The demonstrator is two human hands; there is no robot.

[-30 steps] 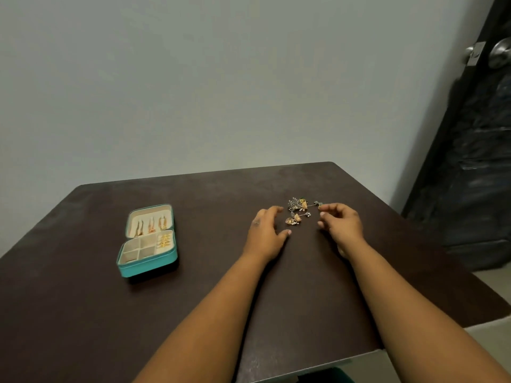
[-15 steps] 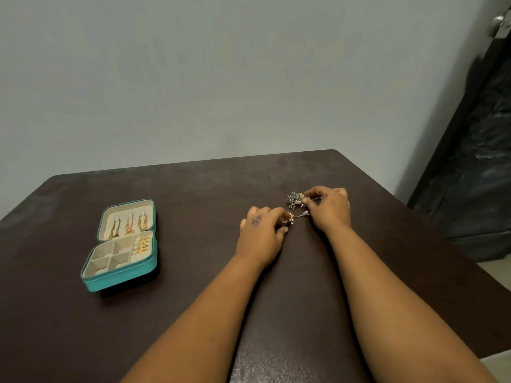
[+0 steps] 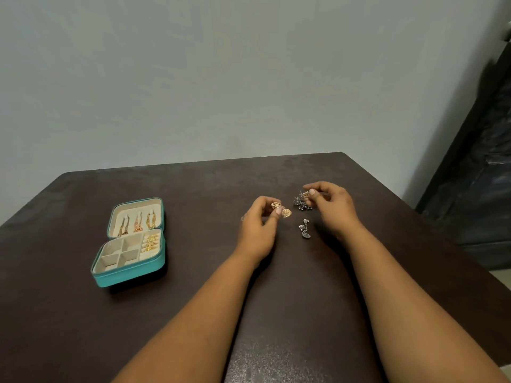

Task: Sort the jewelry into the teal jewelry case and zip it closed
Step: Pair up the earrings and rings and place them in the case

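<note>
1. Two bare forearms reach out from my lower edge over the dark brown table (image 3: 290,341), and I follow them forward to the hands.
2. My nearest object is the teal jewelry case (image 3: 130,273), lying open flat on the table well to the left of both hands. Its lower half is split into small cream compartments; gold rings (image 3: 150,242) sit in the padded rolls at its right side, and the square pockets beside them look bare. I can read no brand, label or writing on the case or anywhere else.
3. The case's lid (image 3: 137,218) lies flat just behind, with three gold chains (image 3: 137,224) hanging in a row inside it.
4. A silver drop earring (image 3: 304,230) rests alone on the table between the two wrists, touching neither hand.
5. My left hand (image 3: 258,230) has its fingers curled, thumb and forefinger pinching a gold earring (image 3: 281,210), whose round gold disc hangs just right of the thumb.
6. My right hand (image 3: 333,207) is slightly farther out, thumb and forefinger pinching a small gold piece (image 3: 305,193) I cannot make out clearly.
7. A tangled cluster of dark silver jewelry (image 3: 301,203) lies just left of the right fingertips; whether it touches them I cannot tell.
8. Beyond the table stands a plain pale wall (image 3: 221,78), with a dark door (image 3: 486,175) at far right.
</note>
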